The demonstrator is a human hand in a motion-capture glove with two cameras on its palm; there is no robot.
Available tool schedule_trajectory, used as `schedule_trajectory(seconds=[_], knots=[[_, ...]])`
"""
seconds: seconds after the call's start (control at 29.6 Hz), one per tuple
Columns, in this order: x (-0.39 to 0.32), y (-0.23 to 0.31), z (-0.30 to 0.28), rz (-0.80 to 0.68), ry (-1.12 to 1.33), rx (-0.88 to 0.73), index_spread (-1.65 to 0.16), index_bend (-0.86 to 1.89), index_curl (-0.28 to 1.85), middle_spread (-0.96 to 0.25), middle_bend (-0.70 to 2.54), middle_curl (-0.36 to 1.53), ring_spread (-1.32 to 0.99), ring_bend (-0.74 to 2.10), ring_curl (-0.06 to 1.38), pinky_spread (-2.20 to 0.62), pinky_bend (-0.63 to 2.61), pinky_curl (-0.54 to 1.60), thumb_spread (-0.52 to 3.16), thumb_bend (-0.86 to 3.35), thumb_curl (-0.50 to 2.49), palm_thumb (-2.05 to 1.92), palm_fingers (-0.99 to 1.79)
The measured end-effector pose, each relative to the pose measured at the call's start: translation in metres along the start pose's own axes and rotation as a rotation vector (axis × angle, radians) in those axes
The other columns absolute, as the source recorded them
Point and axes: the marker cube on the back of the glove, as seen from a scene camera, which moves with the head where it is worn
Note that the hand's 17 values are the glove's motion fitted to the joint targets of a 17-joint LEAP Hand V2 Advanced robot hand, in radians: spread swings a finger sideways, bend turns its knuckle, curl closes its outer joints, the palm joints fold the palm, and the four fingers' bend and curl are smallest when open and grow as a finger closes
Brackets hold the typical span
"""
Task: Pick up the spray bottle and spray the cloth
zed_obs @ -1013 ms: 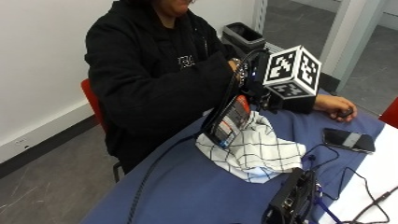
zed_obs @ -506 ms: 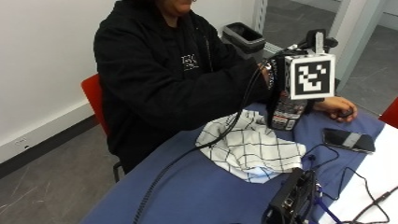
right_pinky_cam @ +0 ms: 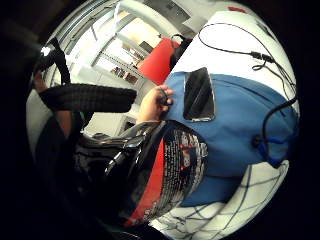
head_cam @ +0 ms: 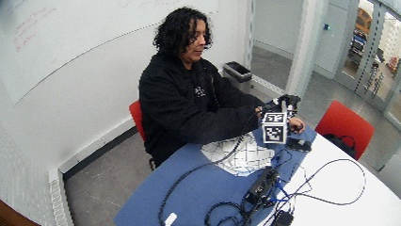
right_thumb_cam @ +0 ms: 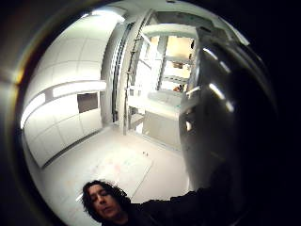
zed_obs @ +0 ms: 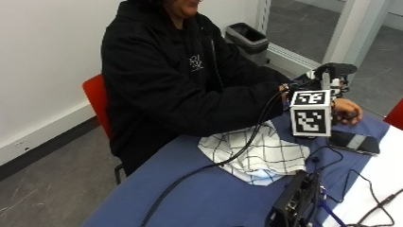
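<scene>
Outside view: the gloved right hand (zed_obs: 321, 80) holds the spray bottle (zed_obs: 332, 72) upright above the counter (zed_obs: 207, 194), just past the checked cloth (zed_obs: 255, 153). Only the little-finger palm view shows the fingers (right_pinky_cam: 87, 97) curled around the bottle's labelled body (right_pinky_cam: 160, 175), with the phone (right_pinky_cam: 199, 94) and bare hand (right_pinky_cam: 155, 102) beyond.

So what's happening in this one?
A seated person holds the spray bottle in the gloved right hand, lifted above the blue table. The checked cloth lies crumpled on the table beside it. The bare left hand rests near a phone. No spray is visible.
</scene>
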Motion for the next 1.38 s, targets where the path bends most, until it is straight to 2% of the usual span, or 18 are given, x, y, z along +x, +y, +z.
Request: schedule_trajectory(seconds=[0.34,0.54,0.64,0.78,0.95,1.08,1.25,1.38], knots=[[0.004,0.003,0.003,-0.040,0.024,0.025,-0.26,0.20,0.72,-0.16,0.60,0.62,-0.19,0.66,0.52,-0.24,0.45,0.48,0.50,-0.02,0.94,1.02,1.29],[0.006,0.007,0.002,0.034,0.001,-0.064,-0.27,0.20,0.73,-0.17,0.62,0.63,-0.19,0.67,0.53,-0.24,0.43,0.47,0.50,-0.02,0.94,1.02,1.27],[0.005,0.013,-0.003,0.086,0.002,-0.148,-0.27,0.21,0.73,-0.16,0.63,0.63,-0.16,0.64,0.52,-0.19,0.36,0.46,0.53,-0.01,0.94,1.02,1.18],[0.001,0.024,-0.015,0.108,0.040,-0.189,-0.26,0.20,0.73,-0.09,0.60,0.61,-0.09,0.49,0.49,-0.04,0.22,0.44,0.66,-0.02,0.92,0.99,0.85],[-0.011,0.046,-0.045,0.086,0.184,-0.213,-0.23,0.09,0.66,-0.03,0.37,0.53,-0.04,0.47,0.48,0.08,0.30,0.45,0.85,-0.04,0.83,0.89,0.56],[-0.027,0.043,-0.075,0.045,0.315,-0.186,-0.23,0.04,0.57,0.01,0.26,0.48,-0.01,0.46,0.45,0.14,0.36,0.44,0.92,-0.04,0.77,0.85,0.43],[-0.030,0.091,-0.124,0.055,0.626,-0.256,-0.25,0.10,0.49,0.05,0.21,0.44,0.03,0.39,0.41,0.19,0.40,0.43,0.98,-0.04,0.71,0.81,0.36],[-0.042,0.111,-0.158,0.088,0.737,-0.264,-0.27,0.16,0.47,0.07,0.17,0.42,0.06,0.33,0.38,0.21,0.40,0.42,1.01,-0.03,0.67,0.81,0.34]])
